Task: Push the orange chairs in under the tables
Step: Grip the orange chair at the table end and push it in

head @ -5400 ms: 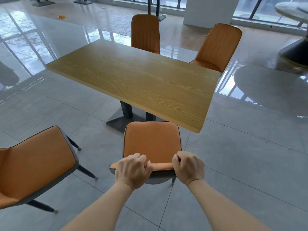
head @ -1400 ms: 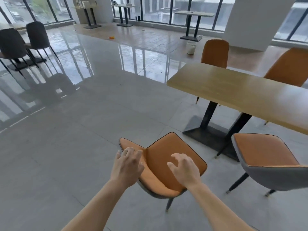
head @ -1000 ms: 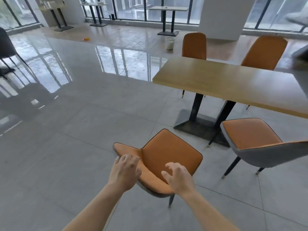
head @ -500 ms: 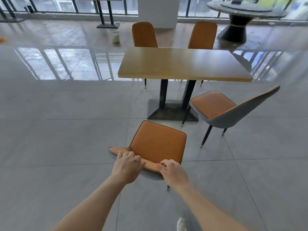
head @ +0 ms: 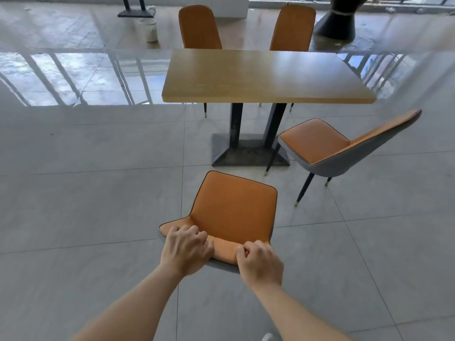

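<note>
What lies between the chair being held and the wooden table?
Head view: only bare floor tiles separate the held chair from the table and its base.

open floor before table, pedestal beneath, 1 chair perhaps crowding right

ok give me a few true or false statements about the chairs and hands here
1. The left hand and right hand both grip the near chair by its backrest. True.
2. The near chair is already under the table. False: it stands on open floor, short of the table.
3. Two far chairs stand at the table's far side. True.
4. The bin sits on the table. False: it is on the floor beyond the table, to the left.
</note>
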Demonstrator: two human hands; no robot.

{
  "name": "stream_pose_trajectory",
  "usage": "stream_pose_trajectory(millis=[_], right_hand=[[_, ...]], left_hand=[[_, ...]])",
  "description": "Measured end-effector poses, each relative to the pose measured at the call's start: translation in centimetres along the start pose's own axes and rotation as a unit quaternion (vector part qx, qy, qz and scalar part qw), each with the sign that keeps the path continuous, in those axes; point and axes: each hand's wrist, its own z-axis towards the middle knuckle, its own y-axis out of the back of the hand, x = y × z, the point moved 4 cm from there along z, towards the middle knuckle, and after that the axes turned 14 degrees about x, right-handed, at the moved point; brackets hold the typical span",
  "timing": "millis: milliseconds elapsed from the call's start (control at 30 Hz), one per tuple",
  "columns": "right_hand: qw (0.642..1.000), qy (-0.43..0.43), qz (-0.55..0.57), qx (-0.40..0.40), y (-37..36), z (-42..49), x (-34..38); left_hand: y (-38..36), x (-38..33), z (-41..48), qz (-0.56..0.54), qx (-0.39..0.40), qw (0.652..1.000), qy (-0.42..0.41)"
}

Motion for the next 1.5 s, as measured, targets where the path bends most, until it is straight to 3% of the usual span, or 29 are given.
stream_pose_trajectory(millis=[433, 600, 733, 933, 1500], right_hand=[[0.998, 0.056, -0.042, -0.003, 2.6, 7.0, -2.0], [0.979, 0.165, -0.036, -0.113, 4.0, 9.3, -3.3], [0.963, 0.223, -0.06, -0.14, 5.0, 11.4, -3.8], [0.96, 0.22, -0.048, -0.163, 6.2, 13.2, -4.1], [0.97, 0.221, -0.062, -0.086, 9.4, 22.1, -3.8]], left_hand=[[-0.3, -1.2, 4.9, -0.047, -0.133, 0.99, -0.005], [-0.5, -2.0, 7.0, -0.055, -0.188, 0.98, -0.021], [0.0, -2.7, 8.5, -0.065, -0.221, 0.973, -0.016], [0.3, -3.2, 10.3, -0.067, -0.231, 0.971, 0.001], [3.2, -3.1, 17.7, -0.069, -0.22, 0.972, 0.054]])
